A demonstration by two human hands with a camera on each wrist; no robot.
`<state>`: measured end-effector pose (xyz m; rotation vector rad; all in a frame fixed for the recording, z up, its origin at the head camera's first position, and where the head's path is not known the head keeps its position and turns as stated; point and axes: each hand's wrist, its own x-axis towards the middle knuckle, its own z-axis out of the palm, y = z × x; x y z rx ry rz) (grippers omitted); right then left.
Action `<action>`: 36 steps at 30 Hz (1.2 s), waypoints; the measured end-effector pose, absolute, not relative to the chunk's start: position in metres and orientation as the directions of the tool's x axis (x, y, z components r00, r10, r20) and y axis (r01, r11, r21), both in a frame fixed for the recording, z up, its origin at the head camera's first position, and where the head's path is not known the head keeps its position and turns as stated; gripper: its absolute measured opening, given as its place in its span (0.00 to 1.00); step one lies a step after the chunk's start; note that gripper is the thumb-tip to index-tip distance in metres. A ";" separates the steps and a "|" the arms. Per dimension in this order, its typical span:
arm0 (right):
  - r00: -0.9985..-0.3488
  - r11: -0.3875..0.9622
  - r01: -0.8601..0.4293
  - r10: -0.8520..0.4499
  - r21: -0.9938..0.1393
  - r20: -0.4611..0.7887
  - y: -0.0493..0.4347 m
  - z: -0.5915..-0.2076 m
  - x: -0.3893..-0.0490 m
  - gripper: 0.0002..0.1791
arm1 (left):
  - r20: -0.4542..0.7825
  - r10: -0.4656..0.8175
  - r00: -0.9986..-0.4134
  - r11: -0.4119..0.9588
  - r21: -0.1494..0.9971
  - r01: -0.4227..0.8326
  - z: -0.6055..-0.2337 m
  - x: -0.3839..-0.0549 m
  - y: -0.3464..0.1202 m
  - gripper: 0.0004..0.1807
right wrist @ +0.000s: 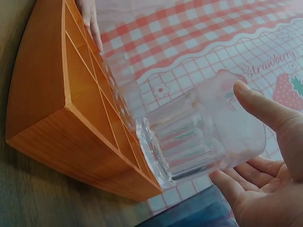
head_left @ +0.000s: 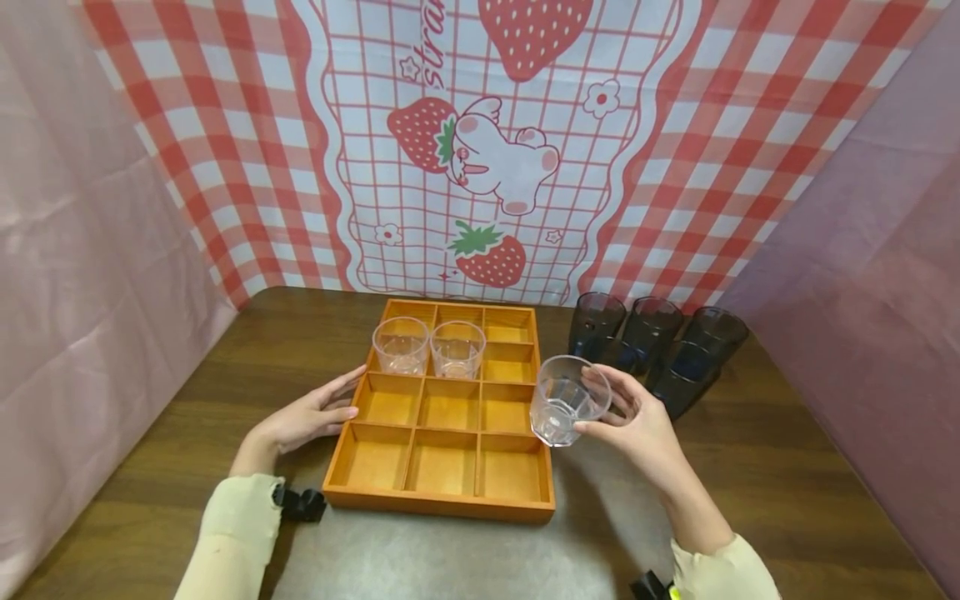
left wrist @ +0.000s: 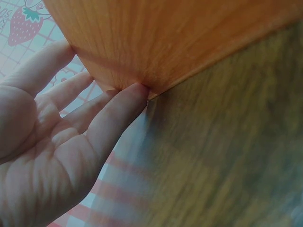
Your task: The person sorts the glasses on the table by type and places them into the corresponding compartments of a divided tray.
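My right hand holds a clear faceted cup by its upper part, thumb on one side and fingers on the other. In the right wrist view, the cup has its base close to the tray's edge. The orange wooden tray is divided into square compartments. Two more clear cups, a left one and a middle one, stand upright in its second row from the back. My left hand touches the tray's left side with extended fingers, its fingertips against the wood.
Several dark tinted glasses stand behind my right hand, on the right of the brown wooden table. A red and white strawberry cloth hangs at the back. Pink cloth borders the left side.
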<state>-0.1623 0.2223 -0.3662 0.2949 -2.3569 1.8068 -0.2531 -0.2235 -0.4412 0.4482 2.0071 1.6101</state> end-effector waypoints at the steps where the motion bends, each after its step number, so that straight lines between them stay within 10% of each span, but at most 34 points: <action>1: -0.972 0.262 -0.236 -0.055 -0.936 0.229 0.221 -0.366 -0.163 0.39 | -0.191 0.558 -0.808 0.235 0.970 -0.067 -0.441 -0.253 -0.224 0.40; 36: -0.991 0.360 -0.066 0.089 -0.931 0.104 0.168 -0.365 -0.239 0.43 | -0.183 0.561 -0.807 0.218 0.973 -0.069 -0.444 -0.254 -0.225 0.39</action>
